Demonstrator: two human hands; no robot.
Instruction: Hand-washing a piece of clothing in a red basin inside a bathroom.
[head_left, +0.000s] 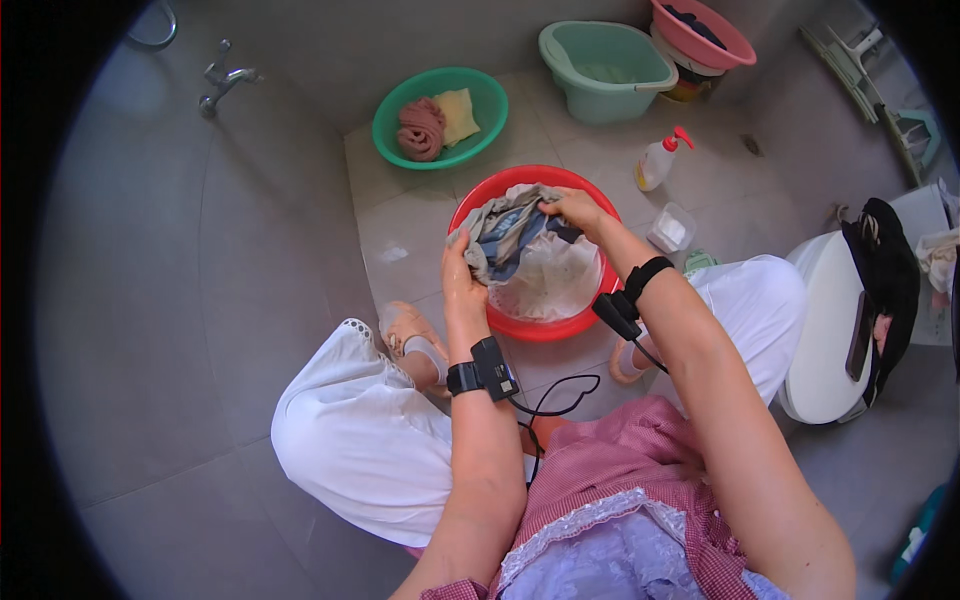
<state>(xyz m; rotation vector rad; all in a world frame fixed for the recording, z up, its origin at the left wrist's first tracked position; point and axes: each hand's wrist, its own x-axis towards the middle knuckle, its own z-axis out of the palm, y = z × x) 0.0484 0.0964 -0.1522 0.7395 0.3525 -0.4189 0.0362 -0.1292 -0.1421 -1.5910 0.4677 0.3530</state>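
Observation:
A wet bundled garment in grey and blue (511, 234) is stretched between my two hands above a red plastic basin (551, 330). My left hand (463, 279) grips its left edge, thumb up. On the upper right side, my right hand (574, 211) has its fingers closed on the same cloth. Below the garment, the basin holds whitish, sudsy water or pale wet cloth (551, 277); which of these cannot be told. Both wrists or forearms wear black straps with small devices and cables.
A green basin (491, 142) with pink and yellow cloths stands behind. A pale green tub (607, 105), a pump bottle (655, 163) and a small clear container (672, 227) are on the tiles. At right is a toilet lid (817, 337) bearing a phone (859, 337). A tap (225, 79) juts from the wall.

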